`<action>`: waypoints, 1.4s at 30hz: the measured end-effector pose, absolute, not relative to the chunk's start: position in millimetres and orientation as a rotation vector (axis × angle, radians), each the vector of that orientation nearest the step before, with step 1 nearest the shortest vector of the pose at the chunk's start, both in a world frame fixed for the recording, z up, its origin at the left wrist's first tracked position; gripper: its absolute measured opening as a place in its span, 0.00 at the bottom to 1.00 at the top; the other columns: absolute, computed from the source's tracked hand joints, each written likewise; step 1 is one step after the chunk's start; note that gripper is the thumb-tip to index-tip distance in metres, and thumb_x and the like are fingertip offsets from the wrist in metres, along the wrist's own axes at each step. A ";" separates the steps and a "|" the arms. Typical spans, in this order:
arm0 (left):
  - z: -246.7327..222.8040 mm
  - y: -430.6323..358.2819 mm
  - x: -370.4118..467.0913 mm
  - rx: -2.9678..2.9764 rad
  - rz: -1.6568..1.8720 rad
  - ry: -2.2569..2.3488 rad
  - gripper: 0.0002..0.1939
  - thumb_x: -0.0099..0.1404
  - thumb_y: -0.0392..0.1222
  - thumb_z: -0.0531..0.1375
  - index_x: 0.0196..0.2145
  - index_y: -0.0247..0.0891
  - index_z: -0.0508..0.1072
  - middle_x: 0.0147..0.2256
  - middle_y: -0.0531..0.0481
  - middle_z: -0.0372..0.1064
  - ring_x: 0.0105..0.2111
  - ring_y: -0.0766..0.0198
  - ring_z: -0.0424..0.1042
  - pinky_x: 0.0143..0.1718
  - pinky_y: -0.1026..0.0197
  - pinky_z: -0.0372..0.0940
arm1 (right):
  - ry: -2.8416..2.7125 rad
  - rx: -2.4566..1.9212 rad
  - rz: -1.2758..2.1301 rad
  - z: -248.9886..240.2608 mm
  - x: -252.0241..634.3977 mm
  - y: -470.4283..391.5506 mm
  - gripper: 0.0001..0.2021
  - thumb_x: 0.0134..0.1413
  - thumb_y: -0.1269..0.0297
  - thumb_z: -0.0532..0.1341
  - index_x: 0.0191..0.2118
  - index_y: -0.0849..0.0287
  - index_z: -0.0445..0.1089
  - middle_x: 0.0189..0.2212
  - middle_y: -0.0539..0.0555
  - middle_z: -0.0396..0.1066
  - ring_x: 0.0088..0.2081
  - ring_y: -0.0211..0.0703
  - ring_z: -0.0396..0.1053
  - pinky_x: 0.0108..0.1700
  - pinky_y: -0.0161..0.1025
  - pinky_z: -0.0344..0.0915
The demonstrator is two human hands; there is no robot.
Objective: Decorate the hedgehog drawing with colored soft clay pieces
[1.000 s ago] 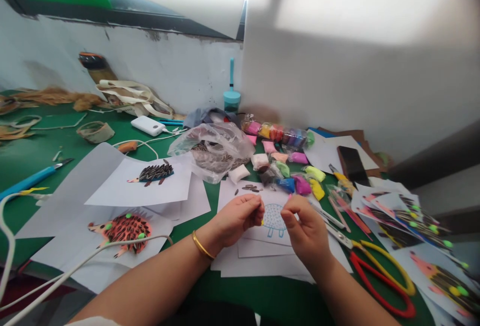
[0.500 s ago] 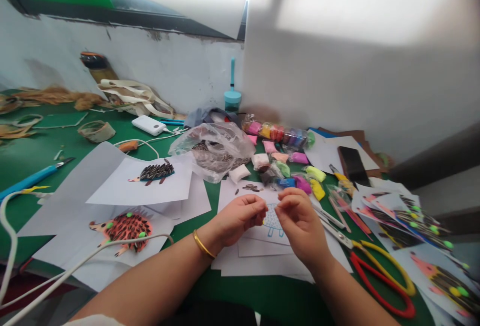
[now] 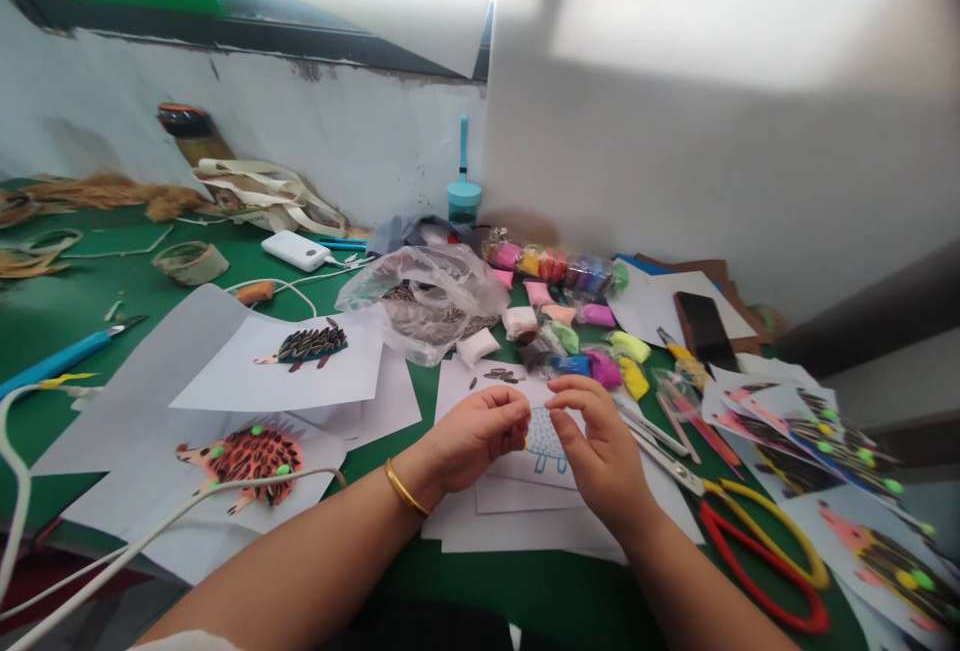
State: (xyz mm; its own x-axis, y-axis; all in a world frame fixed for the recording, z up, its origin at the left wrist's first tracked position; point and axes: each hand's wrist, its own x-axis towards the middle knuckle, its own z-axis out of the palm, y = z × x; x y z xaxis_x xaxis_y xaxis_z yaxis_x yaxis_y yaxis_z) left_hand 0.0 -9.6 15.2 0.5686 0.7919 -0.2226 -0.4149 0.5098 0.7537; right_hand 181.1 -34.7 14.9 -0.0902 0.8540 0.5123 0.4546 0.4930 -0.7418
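Over a white sheet with a blue-dotted animal drawing (image 3: pixel 549 441), both hands are held close together. My left hand (image 3: pixel 480 436), a gold bangle at its wrist, is closed with thumb and fingertips pressed together. Whatever it pinches is too small or hidden to make out. Just right of it, my right hand (image 3: pixel 604 456) has its thumb and fingers apart, with nothing visible between them. A bit of yellow shows at the drawing's left side; the hands cover part of the picture. Several striped sunflower seeds (image 3: pixel 501 375) lie on the paper above the left hand.
A plastic bag of seeds (image 3: pixel 427 301) and several coloured clay packets (image 3: pixel 559 336) lie beyond the paper. Scissors (image 3: pixel 750 531) rest right of my right hand. Finished hedgehog pictures (image 3: pixel 266 461) lie left, under a white cable (image 3: pixel 150 533); more are stacked right.
My right hand's fingers have spread apart and drawn slightly away from the left fingertips. My left hand stays closed and has shifted only a little left.
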 end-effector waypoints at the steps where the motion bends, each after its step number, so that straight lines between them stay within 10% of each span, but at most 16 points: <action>1: 15.5 -9.7 0.5 0.690 0.785 0.618 0.18 0.56 0.50 0.70 0.31 0.34 0.70 0.28 0.53 0.63 0.28 0.71 0.62 0.34 0.65 0.56 | -1.729 -1.114 0.483 14.4 180.7 -34.3 0.06 0.64 0.64 0.57 0.44 0.52 0.70 0.48 0.57 0.67 0.52 0.50 0.66 0.55 0.52 0.64; 42: 12.6 -6.6 0.2 0.941 0.790 0.748 0.23 0.58 0.60 0.65 0.30 0.34 0.72 0.26 0.53 0.63 0.27 0.68 0.60 0.33 0.63 0.56 | -1.819 -1.074 0.436 13.6 178.8 -32.4 0.04 0.60 0.64 0.63 0.40 0.52 0.74 0.42 0.55 0.69 0.46 0.48 0.68 0.49 0.49 0.66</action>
State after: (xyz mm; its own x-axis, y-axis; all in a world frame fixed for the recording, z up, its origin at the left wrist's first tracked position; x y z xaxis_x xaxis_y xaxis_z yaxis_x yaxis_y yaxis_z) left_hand 0.2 -6.6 12.6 0.5037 0.8396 -0.2034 -0.2490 0.3665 0.8965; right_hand 178.8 -32.4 13.6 -0.1679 0.8208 0.5460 0.4840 0.5511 -0.6797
